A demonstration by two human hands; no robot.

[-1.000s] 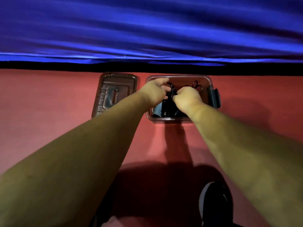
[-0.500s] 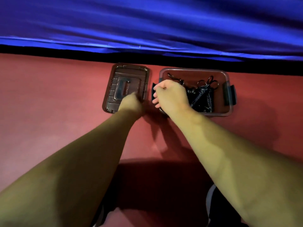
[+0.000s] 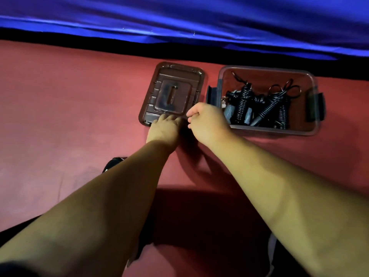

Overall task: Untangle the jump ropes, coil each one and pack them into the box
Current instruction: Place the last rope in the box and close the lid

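Note:
The clear plastic box [image 3: 267,69] stands open on the red surface at the right. Inside it lie the black jump ropes [image 3: 242,100] with coiled springs, grey handles and metal rings. The box's clear lid [image 3: 173,90] lies flat just left of the box. My left hand [image 3: 164,128] rests its straight fingers on the lid's near edge. My right hand [image 3: 207,122] is curled at the lid's near right corner, its fingertips pinching that corner, with its back partly covering the box's near left corner.
Black latches [image 3: 316,106] stick out at both short ends of the box. A blue cloth [image 3: 179,17] hangs along the far side above a black strip. A dark shoe [image 3: 112,163] shows beside my left forearm. Red surface [image 3: 60,106] stretches to the left.
Both hands came out of the box and moved left to the lid. The left hand reached its near edge first, then the right hand came to its corner. The ropes stay in the box.

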